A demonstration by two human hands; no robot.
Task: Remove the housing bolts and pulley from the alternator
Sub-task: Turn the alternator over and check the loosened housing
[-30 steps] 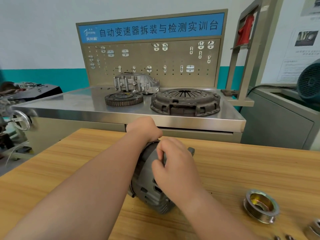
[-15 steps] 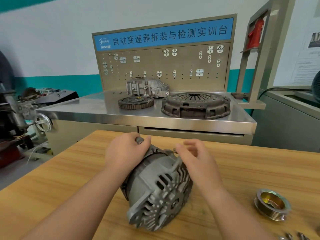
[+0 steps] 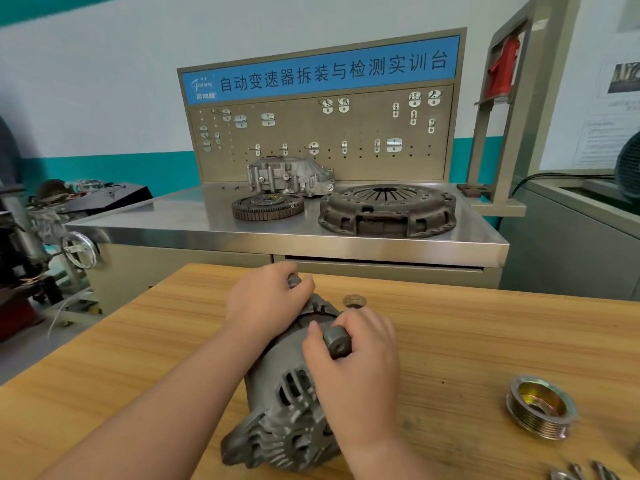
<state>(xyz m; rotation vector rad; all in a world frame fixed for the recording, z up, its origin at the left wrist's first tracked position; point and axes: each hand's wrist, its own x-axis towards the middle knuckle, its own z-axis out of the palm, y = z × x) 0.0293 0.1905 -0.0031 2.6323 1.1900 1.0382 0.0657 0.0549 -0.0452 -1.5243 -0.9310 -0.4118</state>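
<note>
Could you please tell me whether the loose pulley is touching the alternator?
Apart. The head view shows the pulley lying on the table well to the right of the alternator, with bare wood between them.

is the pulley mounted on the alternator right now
No, the pulley lies loose on the wooden table, to the right of the alternator and apart from it.
</note>
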